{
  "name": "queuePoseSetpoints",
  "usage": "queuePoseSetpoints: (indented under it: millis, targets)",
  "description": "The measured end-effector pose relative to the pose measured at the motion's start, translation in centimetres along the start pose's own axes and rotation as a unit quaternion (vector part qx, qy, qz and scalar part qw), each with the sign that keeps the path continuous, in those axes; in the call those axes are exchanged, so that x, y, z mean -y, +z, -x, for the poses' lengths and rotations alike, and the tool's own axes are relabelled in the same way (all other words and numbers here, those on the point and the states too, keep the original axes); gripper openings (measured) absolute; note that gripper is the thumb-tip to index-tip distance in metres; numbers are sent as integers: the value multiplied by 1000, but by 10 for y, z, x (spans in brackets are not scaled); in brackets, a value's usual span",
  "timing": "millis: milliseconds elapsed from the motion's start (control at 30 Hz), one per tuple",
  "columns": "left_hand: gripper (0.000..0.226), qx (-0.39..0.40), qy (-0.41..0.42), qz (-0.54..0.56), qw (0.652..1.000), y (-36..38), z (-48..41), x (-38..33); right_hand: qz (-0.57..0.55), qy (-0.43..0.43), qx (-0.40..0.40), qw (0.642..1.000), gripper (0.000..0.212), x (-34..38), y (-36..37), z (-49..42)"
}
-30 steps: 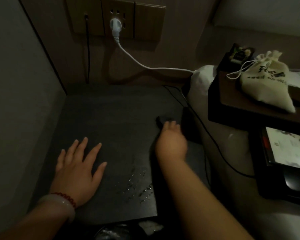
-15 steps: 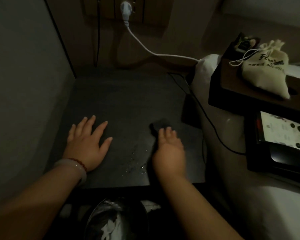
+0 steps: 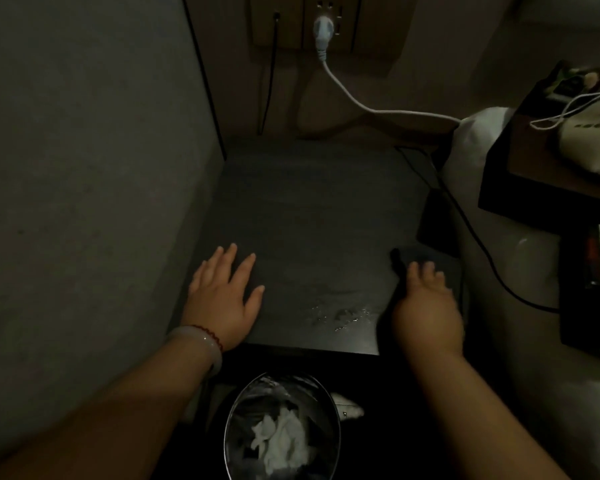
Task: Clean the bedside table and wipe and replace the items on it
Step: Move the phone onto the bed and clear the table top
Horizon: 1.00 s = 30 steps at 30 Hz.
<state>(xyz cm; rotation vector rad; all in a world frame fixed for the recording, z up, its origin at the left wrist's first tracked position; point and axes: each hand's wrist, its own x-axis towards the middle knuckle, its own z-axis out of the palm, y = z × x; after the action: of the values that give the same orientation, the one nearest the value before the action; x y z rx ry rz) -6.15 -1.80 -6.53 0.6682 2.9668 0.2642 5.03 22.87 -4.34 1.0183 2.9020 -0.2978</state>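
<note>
bedside table (image 3: 309, 209) carries left grip (image 3: 222, 299) spread flat, right grip (image 3: 426, 310) flat on cloth (image 3: 404, 254).

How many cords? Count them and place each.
3: white cord running right from the wall socket; black wall cord hanging left of it; black bedside cord across the bedding. Ends hidden.

The dark square bedside tabletop (image 3: 309, 209) looks matt and finely grained, with glossy wet beads (image 3: 336, 315) near its front edge. The dark wad (image 3: 400, 256) under my right hand (image 3: 426, 313) is cloth, I think; it blurs. The round bin (image 3: 257, 389) below is shiny metal, holding crumpled white paper (image 3: 281, 441).
</note>
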Motion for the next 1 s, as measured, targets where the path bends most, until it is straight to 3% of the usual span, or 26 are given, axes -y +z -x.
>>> queuePoseSetpoints:
  millis: [133,200,267,433,500,600,700,767,900,933,1000]
  targets:
    - [80,-10,6,7,1000,2,0,3,-4,-211,-14,977,68,54,31,23]
    - [79,-11,6,13,1000,2,1,2,15,-268,9,963,68,47,34,26]
    - [79,-14,7,16,1000,3,1,2,7,-251,-2,968,74,20,24,17]
    - [80,-16,5,17,1000,3,-1,4,-35,-49,-15,998,69,-21,-2,-4]
    - [80,-13,7,19,1000,2,-1,5,-39,-102,-20,994,67,2,12,8]
    - [80,-17,9,21,1000,2,0,6,-8,-279,2,960,69,39,40,37]
    - [80,-21,10,27,999,3,0,7,10,-343,2,939,68,40,35,22]
    - [77,-26,12,31,999,3,0,7,0,-285,-3,959,72,29,24,-11]
    - [58,-36,16,53,998,4,1,9,-12,-89,44,995,72,48,-8,-81]
    - [55,-42,18,63,997,6,0,9,-9,-80,42,996,71,65,-9,-89]
    - [52,-64,23,88,994,7,1,10,-10,-158,24,987,69,108,-4,-94]
